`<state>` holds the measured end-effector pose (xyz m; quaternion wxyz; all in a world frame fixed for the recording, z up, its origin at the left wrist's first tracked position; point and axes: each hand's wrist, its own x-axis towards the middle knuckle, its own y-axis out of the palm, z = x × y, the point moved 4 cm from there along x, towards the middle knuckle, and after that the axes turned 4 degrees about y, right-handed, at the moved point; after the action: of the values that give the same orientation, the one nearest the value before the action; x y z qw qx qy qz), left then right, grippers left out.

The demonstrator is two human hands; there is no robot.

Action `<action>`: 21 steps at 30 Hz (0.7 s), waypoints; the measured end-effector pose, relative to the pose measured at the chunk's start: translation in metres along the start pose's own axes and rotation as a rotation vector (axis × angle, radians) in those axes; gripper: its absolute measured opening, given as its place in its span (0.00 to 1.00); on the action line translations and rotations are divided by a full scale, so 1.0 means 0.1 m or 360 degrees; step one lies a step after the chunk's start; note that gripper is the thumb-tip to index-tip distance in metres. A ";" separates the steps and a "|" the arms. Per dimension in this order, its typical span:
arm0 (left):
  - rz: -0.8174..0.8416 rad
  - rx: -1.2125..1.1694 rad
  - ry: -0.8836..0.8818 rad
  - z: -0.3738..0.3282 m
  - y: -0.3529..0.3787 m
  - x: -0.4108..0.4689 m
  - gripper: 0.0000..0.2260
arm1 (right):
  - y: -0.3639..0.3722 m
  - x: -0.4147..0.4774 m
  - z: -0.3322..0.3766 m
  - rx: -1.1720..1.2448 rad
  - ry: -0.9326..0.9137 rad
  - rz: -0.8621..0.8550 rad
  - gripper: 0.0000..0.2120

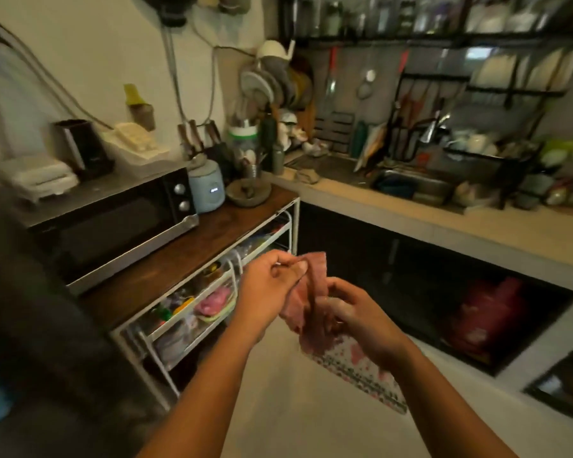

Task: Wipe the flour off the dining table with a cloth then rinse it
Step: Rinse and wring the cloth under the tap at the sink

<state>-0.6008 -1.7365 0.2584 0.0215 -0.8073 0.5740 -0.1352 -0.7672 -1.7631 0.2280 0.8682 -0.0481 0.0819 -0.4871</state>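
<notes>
The pink cloth [311,302] is low in the centre of the frame, bunched into limp vertical folds between both hands, probably gathered that way to trap the flour for rinsing. The left hand [268,292] pinches its upper edge, and the right hand [364,322] grasps its lower part. The sink [437,188] lies at upper right, well apart from the cloth, set in the pale counter [411,223].

Two hands, the left hand [265,292] and the right hand [361,322], gripped one pink cloth [310,297], and one patterned mat [361,378] lay just below the grip. Up and left of it stood one oven [113,226] with two knobs [179,189]; beyond it to the right was one sink [411,186].
</notes>
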 end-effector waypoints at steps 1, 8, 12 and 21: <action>0.0095 -0.0011 0.0017 0.04 0.10 0.27 0.01 | -0.12 0.16 0.00 -0.0004 0.0018 -0.0048 0.09; 0.0693 -0.0032 0.0075 0.02 0.95 1.88 0.04 | -1.09 1.17 -0.01 0.0015 0.0095 -0.0612 0.09; 0.0992 -0.0022 0.0064 0.06 1.55 2.66 0.07 | -1.73 1.68 -0.14 0.0195 0.0073 -0.0885 0.11; 0.1012 0.0037 0.0157 0.14 3.27 4.40 0.06 | -3.60 3.05 -0.55 0.0161 0.0146 -0.0944 0.12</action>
<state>-0.7649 -2.2601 0.2679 0.0440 -0.5796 0.7963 -0.1673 -0.9227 -2.2115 0.2041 0.6847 -0.0046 0.0791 -0.7245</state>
